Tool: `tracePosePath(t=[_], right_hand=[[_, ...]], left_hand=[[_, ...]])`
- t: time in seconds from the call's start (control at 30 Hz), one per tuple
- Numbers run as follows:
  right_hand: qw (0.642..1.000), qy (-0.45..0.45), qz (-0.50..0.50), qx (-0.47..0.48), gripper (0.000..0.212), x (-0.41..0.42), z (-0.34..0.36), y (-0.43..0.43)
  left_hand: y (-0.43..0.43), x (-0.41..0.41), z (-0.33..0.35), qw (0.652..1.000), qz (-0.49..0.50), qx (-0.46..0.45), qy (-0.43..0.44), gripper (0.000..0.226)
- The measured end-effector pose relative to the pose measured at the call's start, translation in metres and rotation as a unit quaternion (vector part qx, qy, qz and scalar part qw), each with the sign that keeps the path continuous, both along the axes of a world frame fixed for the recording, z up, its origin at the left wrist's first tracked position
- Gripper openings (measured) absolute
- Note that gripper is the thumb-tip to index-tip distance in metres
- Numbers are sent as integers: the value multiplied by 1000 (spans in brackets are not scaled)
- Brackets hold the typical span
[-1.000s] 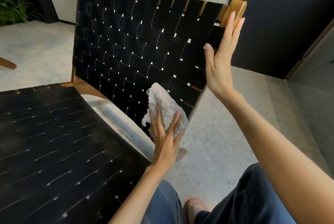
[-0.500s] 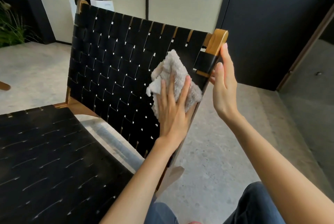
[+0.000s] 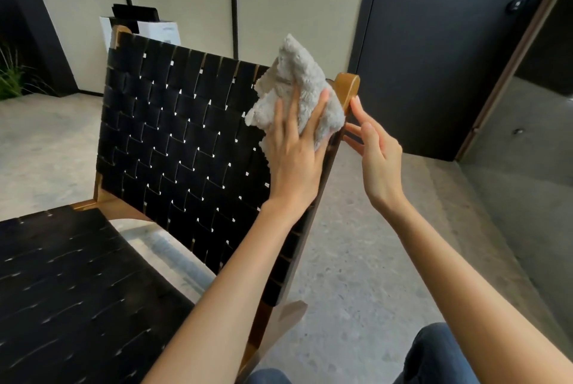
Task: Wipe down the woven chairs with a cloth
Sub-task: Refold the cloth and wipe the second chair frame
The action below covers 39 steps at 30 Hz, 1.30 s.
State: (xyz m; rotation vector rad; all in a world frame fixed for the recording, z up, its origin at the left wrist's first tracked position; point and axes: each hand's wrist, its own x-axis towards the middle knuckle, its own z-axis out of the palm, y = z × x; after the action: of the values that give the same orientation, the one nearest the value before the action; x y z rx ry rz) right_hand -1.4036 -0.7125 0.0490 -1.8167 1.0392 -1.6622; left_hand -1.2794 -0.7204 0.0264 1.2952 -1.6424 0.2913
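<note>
Nearest, a knee in blue jeans [image 3: 440,352] shows at the bottom edge, above the speckled floor [image 3: 356,228]. To the left lies the seat [image 3: 62,290] of the woven chair [image 3: 198,228], black straps interlaced over a wooden frame.

Further on, the left hand [image 3: 294,160] lies flat against the backrest [image 3: 173,123], fingers straight and spread, pressing the cloth [image 3: 297,79] onto the webbing at the backrest's upper right corner. The cloth is pale, fluffy and crumpled; its top flops free above the backrest's top edge.

Just beside it, past the backrest's right edge, the right hand [image 3: 378,151] is loose and holds nothing. Its fingers are relaxed, and one tip is at the wooden post [image 3: 348,89]; whether it bears on the wood I cannot tell.

The cloth looks light and limp, so it will probably bunch and slide under the palm unless it is pinned with broad, flat pressure. The straps look taut but likely give a little, and their slits could snag the pile. The rigid post seems the best place to steady the chair.

Beyond stand a white box [image 3: 161,31] by the pale wall panels and a dark door [image 3: 434,42].
</note>
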Motion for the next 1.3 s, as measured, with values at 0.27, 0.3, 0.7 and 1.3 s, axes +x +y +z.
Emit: tracePosePath(t=[0.27, 0.3, 0.7, 1.3], right_hand=[[994, 71, -40, 70, 35, -1, -35, 25], [992, 82, -51, 79, 33, -1, -41, 30], [980, 163, 94, 68, 33, -7, -51, 100], [917, 295, -264, -52, 22, -46, 22, 91]], left_hand=[[68, 26, -98, 993, -56, 92, 57, 70], [77, 29, -105, 992, -49, 103, 58, 72], [122, 36, -60, 957, -162, 129, 205, 56], [99, 34, 63, 945, -260, 134, 147, 12]])
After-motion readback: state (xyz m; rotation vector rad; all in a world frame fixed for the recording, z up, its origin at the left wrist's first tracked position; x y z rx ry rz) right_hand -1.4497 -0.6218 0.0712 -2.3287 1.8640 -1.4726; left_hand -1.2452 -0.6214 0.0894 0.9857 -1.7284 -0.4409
